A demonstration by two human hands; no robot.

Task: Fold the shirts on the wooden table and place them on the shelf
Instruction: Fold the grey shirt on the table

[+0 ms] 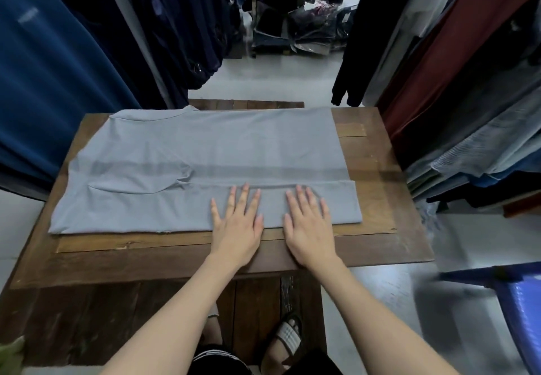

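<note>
Head view: looks down on a wooden tabletop (377, 169) in a narrow aisle of hanging clothes (73, 67).
Grey shirt (205, 146): lies flat and sideways across the tabletop, neckline at far left, hem at right, covering most of the wood.
Near fold: the shirt's near long side is turned over toward the middle as a strip, probably the first lengthwise fold. A sleeve seems tucked in at its left end.
Left hand (237, 223): flat on the strip just left of centre, fingers straight and spread, gripping nothing; the heel of the palm rests on bare wood.
Right hand (307, 226): same flat, spread pose just beside it, to the right.
Reason: both palms appear to be smoothing the strip and setting its crease.
Arms: bare forearms reach forward, nearly parallel, wrists low.
Right side: stacked folded clothes (468, 163); whether they sit on the shelf cannot be told.
</note>
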